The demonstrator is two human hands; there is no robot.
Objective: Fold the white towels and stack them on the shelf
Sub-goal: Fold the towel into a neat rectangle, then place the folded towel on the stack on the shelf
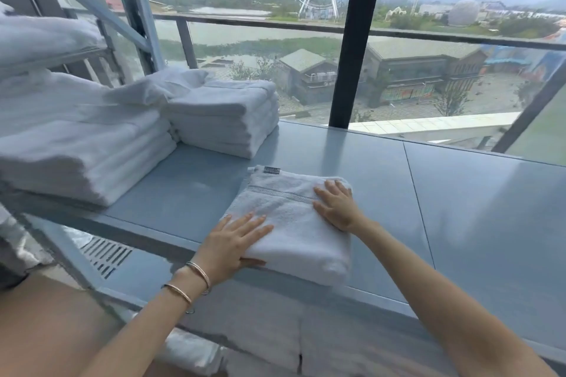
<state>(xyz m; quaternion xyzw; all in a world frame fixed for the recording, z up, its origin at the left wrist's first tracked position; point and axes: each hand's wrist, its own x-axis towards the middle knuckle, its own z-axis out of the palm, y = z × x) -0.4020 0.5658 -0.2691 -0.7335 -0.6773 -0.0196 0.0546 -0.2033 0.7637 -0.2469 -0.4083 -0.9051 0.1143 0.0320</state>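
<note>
Near the front edge of the long grey-blue metal shelf (459,193), at about six o'clock in the view, lies the folded white towel with a woven stripe and a small dark tag (288,220). Both hands lie flat on top of it, apart from each other, and neither is wrapped round it. The left hand (235,242) presses the towel's seven o'clock corner, fingers straight on top and thumb along the near side. The right hand (335,208) presses near the two o'clock corner, fingers spread. I think the step now is to press the fold flat before the towel goes to a pile. To do it well, push down softly and slide the palms outward so the bumps go away and the edges line up. The towel's near edge sits right at the front of the shelf, so do not pull it toward yourself or it may slip off. Two piles of folded white towels wait on the same shelf: a small neat pile (223,113) at eleven o'clock from the towel and a bigger, wider pile (76,144) at ten o'clock, just beside it. The small pile looks close to this towel's shape, so it seems the better place. Lift with one hand under and one on top, so the fold does not fall open.
</note>
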